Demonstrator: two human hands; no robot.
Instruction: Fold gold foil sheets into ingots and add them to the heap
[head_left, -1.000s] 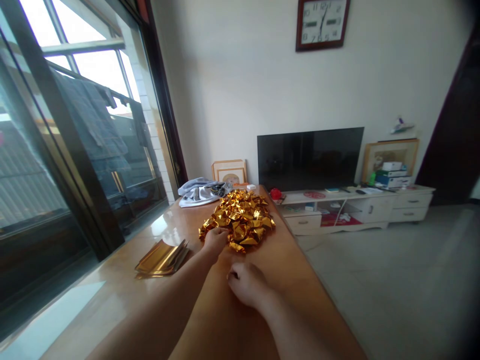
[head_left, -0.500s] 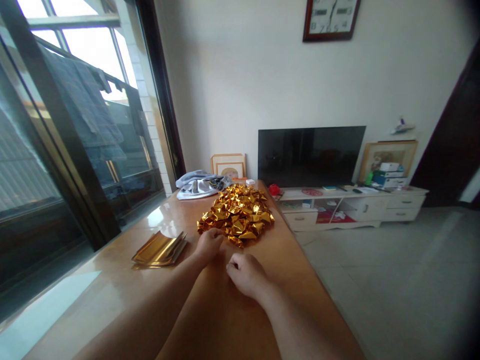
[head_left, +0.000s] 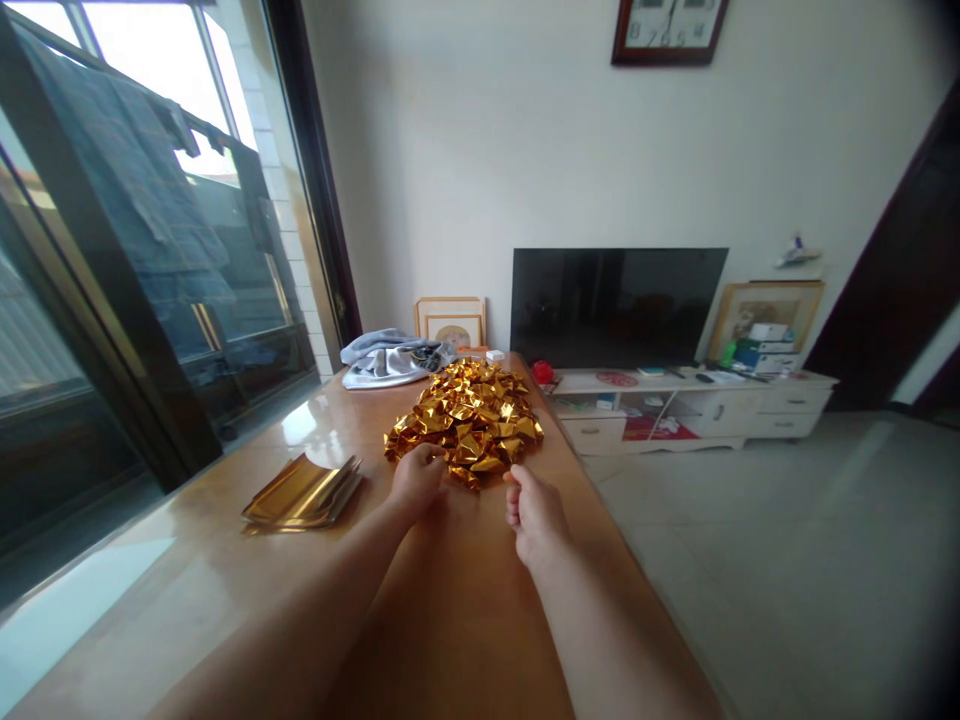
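A heap of folded shiny gold foil paper pieces (head_left: 480,410) lies on the wooden table (head_left: 457,620). At the heap's near left edge is my left hand (head_left: 418,478), its fingers curled closed. My right hand (head_left: 538,512) is closed in a pinch by the near right side of the heap. Whatever either hand may hold is too small or hidden to make out. To the left of my left hand lies a stack of flat gold foil sheets (head_left: 300,492), its edges curling up.
Crumpled grey cloth (head_left: 394,358) sits at the table's far end, with framed pictures (head_left: 451,322) behind it. Beyond the table's right edge stands a white TV cabinet (head_left: 720,415) with a television (head_left: 619,308). A glass sliding door (head_left: 150,250) is on the left.
My right hand has moved right and slightly forward, away from my left hand. My left hand stays by the heap. The view has shifted slightly.
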